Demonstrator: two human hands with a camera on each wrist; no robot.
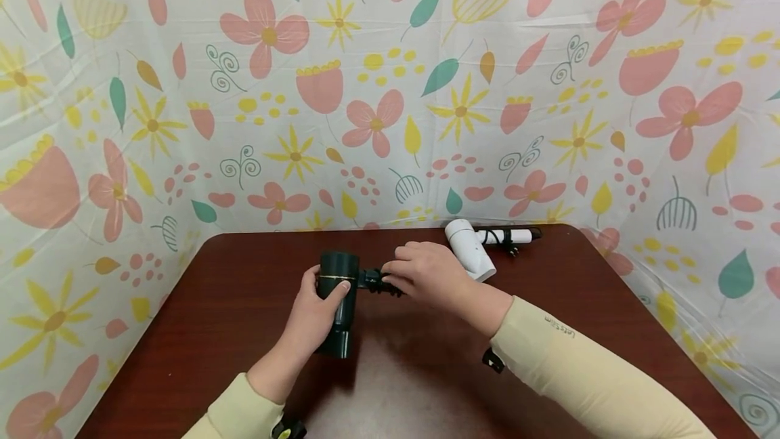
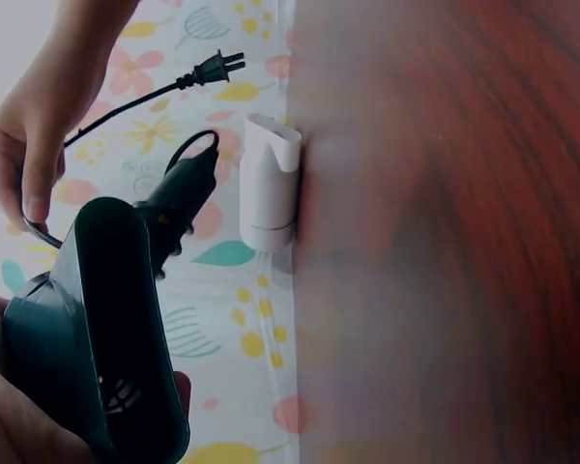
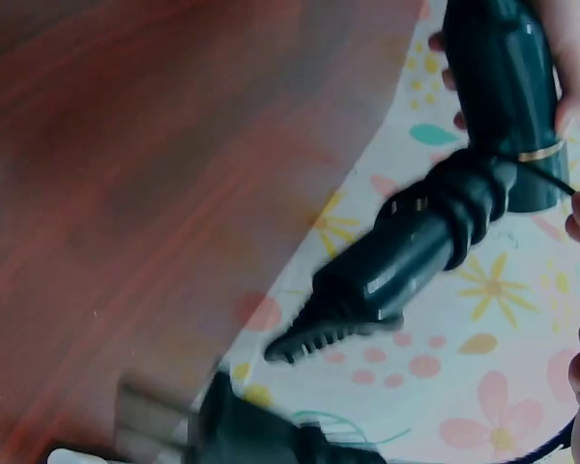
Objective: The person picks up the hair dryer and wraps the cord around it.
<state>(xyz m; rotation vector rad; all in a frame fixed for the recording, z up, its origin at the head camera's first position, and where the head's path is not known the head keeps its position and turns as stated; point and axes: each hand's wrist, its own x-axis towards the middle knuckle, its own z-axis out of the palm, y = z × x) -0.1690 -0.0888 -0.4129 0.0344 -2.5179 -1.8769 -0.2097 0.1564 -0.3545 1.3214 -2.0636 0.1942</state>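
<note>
A dark green hair dryer (image 1: 338, 266) with a thin gold ring is held above the table, its barrel in my left hand (image 1: 311, 314). The handle (image 3: 396, 261) points right in the head view, with black cord wound round its upper part. Fingers of my right hand (image 1: 432, 276) pinch the cord (image 3: 541, 176) beside the handle. The cord's loose end carries a two-pin plug (image 2: 216, 68), blurred and close up in the right wrist view. In the left wrist view the dryer's flat nozzle (image 2: 179, 387) faces the camera.
A white hair dryer (image 1: 464, 246) lies at the back right of the brown table (image 1: 244, 290), its cord wrapped round its handle. A flower-patterned curtain (image 1: 378, 53) rises behind the table and along both sides.
</note>
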